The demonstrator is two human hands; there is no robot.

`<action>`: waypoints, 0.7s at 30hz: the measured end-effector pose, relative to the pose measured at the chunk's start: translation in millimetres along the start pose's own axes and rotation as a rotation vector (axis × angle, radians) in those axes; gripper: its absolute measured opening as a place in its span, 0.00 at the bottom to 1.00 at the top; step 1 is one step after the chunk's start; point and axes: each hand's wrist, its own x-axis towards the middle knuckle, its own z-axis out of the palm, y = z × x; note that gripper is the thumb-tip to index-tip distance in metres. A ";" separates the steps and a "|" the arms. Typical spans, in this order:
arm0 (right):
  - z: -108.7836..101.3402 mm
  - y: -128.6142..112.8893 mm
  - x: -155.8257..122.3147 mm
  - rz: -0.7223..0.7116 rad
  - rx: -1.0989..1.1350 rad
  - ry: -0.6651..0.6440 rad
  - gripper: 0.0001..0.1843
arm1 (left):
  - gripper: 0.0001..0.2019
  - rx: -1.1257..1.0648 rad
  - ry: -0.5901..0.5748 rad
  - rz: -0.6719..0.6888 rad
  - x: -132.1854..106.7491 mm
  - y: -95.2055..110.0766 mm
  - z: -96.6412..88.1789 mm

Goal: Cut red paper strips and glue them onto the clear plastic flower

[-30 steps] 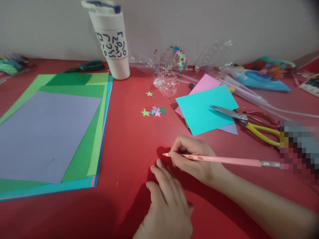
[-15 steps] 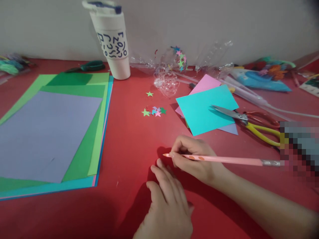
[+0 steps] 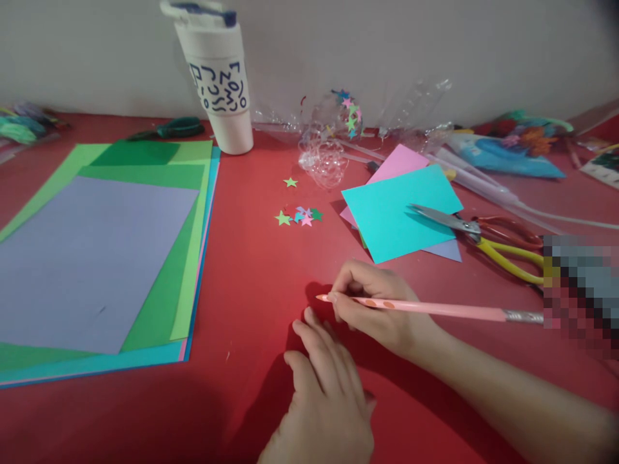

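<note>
A pink pencil (image 3: 445, 310) with orange spots is gripped near its point by my right hand (image 3: 370, 306), its tip aimed left just over the red surface. Below that tip my left hand (image 3: 324, 393) rests with its fingers stretched out and nothing in them. Whether red paper lies under my hands, I cannot tell. Beyond my fingers is a small cluster of paper stars (image 3: 304, 216), with one green star (image 3: 290, 183) behind it. Right of the stars, a turquoise sheet (image 3: 387, 212) tops other coloured pieces, and scissors (image 3: 464, 227) with red and yellow handles lie across it.
Coloured paper sheets (image 3: 97, 270) are stacked at the left of the red table (image 3: 232, 412). A white tumbler (image 3: 225, 96) and dark green-handled scissors (image 3: 178, 128) stand and lie behind them. Clear plastic (image 3: 324, 161) and a blue packet (image 3: 503, 158) line the back.
My right hand and the pencil have shifted very slightly. My left hand keeps its place, and the papers and stars lie as before.
</note>
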 end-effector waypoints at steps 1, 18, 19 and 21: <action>0.1 0.6 -0.1 -0.010 -0.006 -0.002 0.07 | 0.22 0.002 -0.001 -0.003 0.0 0.1 0.0; -0.3 3.1 -1.0 -0.033 -0.045 -0.030 0.07 | 0.22 -0.006 -0.022 -0.013 0.5 1.0 -0.7; -0.6 2.8 -1.1 -0.035 -0.044 -0.030 0.07 | 0.22 -0.004 -0.017 -0.014 0.6 0.9 -0.8; -1.2 2.3 -1.2 -0.042 -0.032 -0.026 0.07 | 0.23 -0.002 -0.010 -0.012 0.6 0.9 -0.7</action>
